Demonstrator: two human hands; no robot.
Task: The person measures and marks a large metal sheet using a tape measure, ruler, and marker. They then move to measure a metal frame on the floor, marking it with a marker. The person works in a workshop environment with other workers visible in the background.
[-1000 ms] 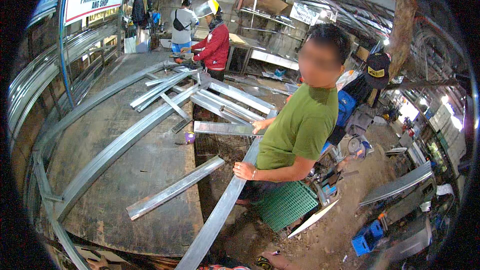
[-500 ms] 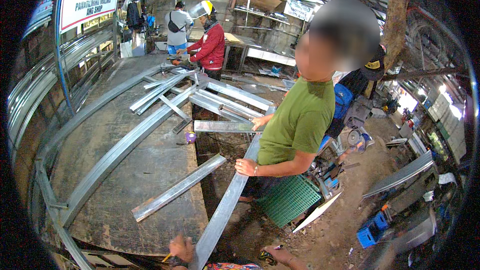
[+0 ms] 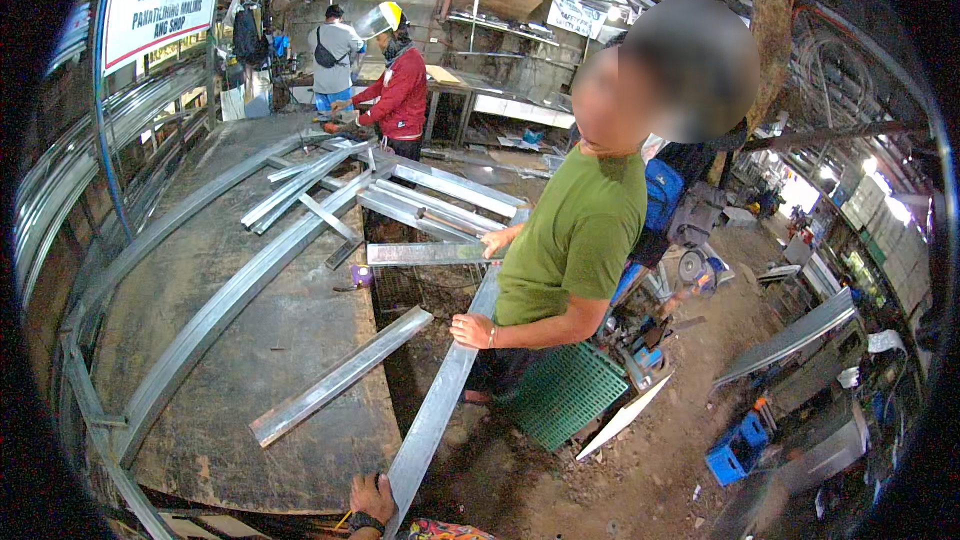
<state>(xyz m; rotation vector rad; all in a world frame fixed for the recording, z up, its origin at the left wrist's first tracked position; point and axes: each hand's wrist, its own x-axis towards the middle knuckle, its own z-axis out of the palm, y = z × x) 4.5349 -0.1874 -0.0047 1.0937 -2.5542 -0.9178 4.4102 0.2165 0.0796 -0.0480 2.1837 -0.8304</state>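
At the bottom edge my left hand [image 3: 372, 498] is closed, fingers curled at the near end of a long galvanized metal channel [image 3: 440, 420]. A thin yellow stick, perhaps a pencil, shows beside its wrist. The channel slants away over the table's right edge to a co-worker in a green shirt [image 3: 570, 240], whose hand [image 3: 472, 331] rests on it. The co-worker's other hand [image 3: 495, 241] touches a shorter channel [image 3: 425, 254]. My right hand is out of view. Left of the long channel, another cut channel [image 3: 340, 377] lies on the wooden table [image 3: 230, 380].
A large metal frame [image 3: 225, 310] and several stacked channels [image 3: 305, 185] cover much of the table. A purple tape measure [image 3: 361, 276] sits by its edge. Right of it stand a green crate [image 3: 565, 395] and a blue crate [image 3: 737, 448]. A person in red [image 3: 402, 90] works at the far end.
My right hand, earlier low in view with a tape measure, has left the picture. My left hand now lies closer against the channel. The whole view has shifted slightly.
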